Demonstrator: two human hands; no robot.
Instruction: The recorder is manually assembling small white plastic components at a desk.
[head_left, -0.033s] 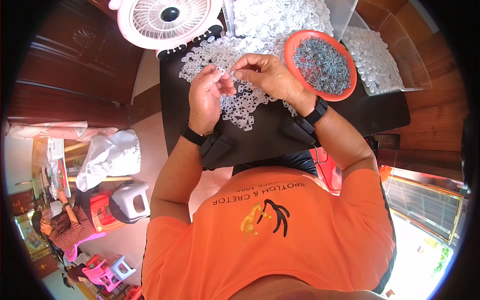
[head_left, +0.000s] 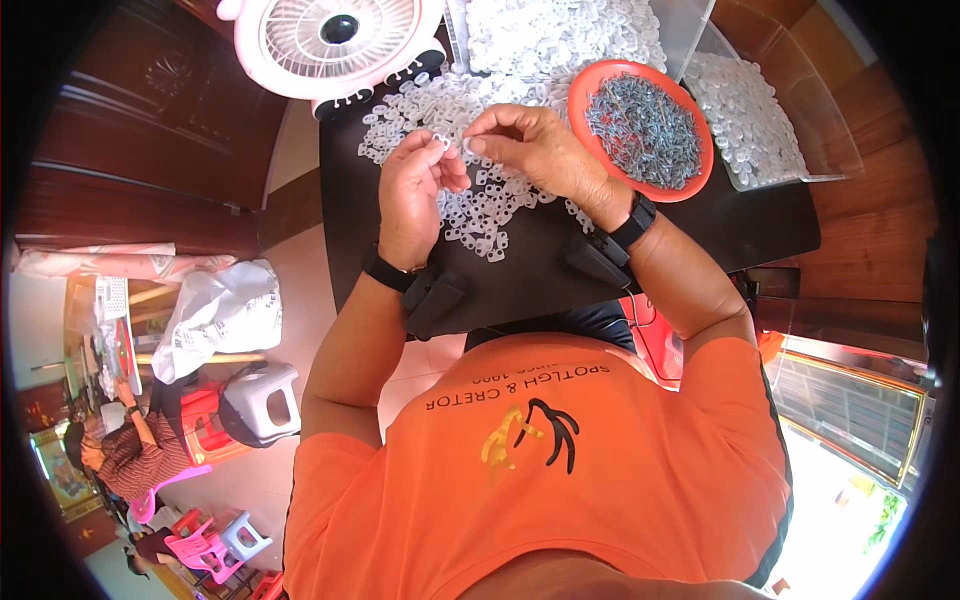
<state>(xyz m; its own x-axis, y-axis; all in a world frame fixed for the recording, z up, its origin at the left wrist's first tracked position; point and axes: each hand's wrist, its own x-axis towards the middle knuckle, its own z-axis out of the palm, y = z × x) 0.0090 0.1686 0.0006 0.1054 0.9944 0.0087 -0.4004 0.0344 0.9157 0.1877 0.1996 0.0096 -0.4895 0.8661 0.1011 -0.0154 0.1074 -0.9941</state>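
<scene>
Above the dark table (head_left: pixel 700 225), my left hand (head_left: pixel 410 200) pinches a small white plastic piece (head_left: pixel 442 142) with holes between thumb and forefinger. Close to its right, my right hand (head_left: pixel 540 150) is closed at the fingertips on a tiny whitish piece (head_left: pixel 468 146); its exact kind cannot be made out. A small gap separates the two hands. Under and beyond them spreads a loose heap of similar white plastic pieces (head_left: pixel 480 215). To the right of my right hand, a red-orange bowl (head_left: pixel 577 105) holds many thin grey-blue nail-like pins (head_left: pixel 645 130).
A pink and white fan (head_left: pixel 340 30) stands at the table's far left. Clear bins full of white pieces (head_left: pixel 565 35) (head_left: pixel 745 120) stand at the back and far right. Black bands with boxy attachments (head_left: pixel 640 220) circle both wrists. Stools (head_left: pixel 260 400) and another person (head_left: pixel 135 450) are off to the left.
</scene>
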